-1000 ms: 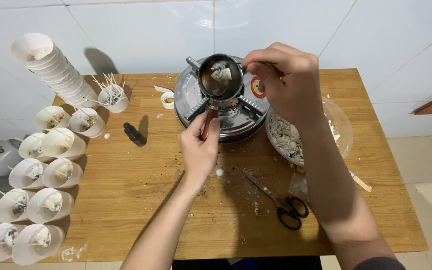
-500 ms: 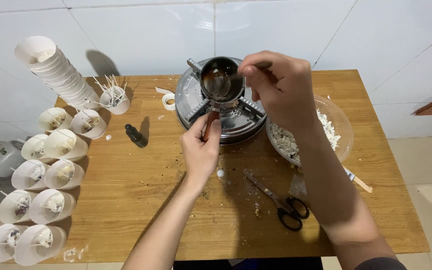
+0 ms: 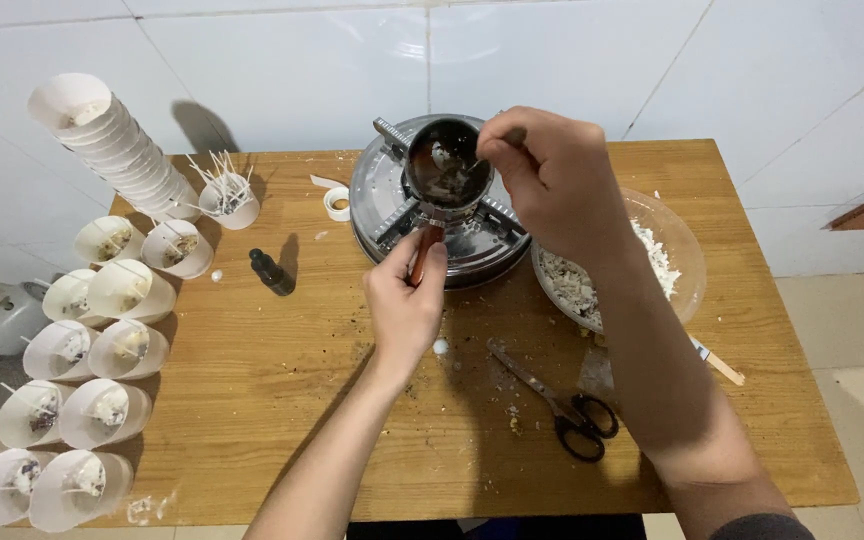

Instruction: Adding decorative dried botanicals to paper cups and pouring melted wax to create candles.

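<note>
A small dark metal pot (image 3: 445,170) sits on a round silver stove (image 3: 384,205) at the back of the wooden table (image 3: 282,400). My left hand (image 3: 407,300) grips the pot's reddish-brown handle (image 3: 423,250). My right hand (image 3: 552,180) is over the pot's right side, pinching a thin stirring tool (image 3: 492,150) whose tip dips into the pot. White lumps lie in dark liquid inside.
A glass bowl of white flakes (image 3: 667,265) sits right of the stove. Black scissors (image 3: 562,405) lie in front. A small dark bottle (image 3: 271,272), a tape roll (image 3: 336,203), a cup of wicks (image 3: 227,195), a tilted cup stack (image 3: 117,150) and several filled cups (image 3: 87,350) fill the left.
My right hand has moved a little as it works the tool in the pot, and the white lumps look smaller. My left hand stays on the handle.
</note>
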